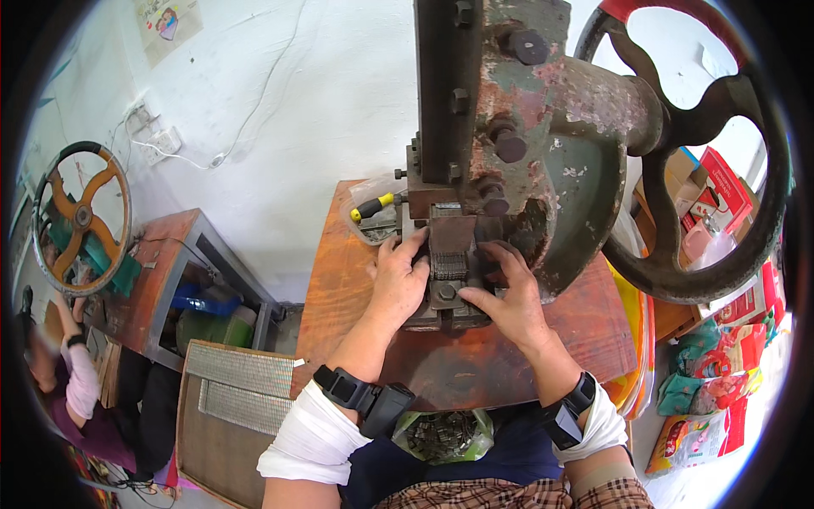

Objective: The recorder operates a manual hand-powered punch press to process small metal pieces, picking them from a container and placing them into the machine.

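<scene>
A ridged metal piece [449,265], made of thin rows like a stack of strips, sits in the die under the ram of a worn hand press [517,110]. My left hand [398,276] has its thumb and fingers bent together at the piece's left edge. On the other side, my right hand [513,297] rests against the die block, thumb and forefinger apart. The thumb tip lies beside the bolted front block [445,294]. What the curled fingertips touch behind the block is partly hidden.
The press's large handwheel [704,293] is at right. A yellow-black screwdriver [373,206] lies in a plastic tub behind the die. A bag of small metal parts [444,434] sits at my lap. Left are a tray of metal strips [225,458] and another person [72,399] by a second handwheel.
</scene>
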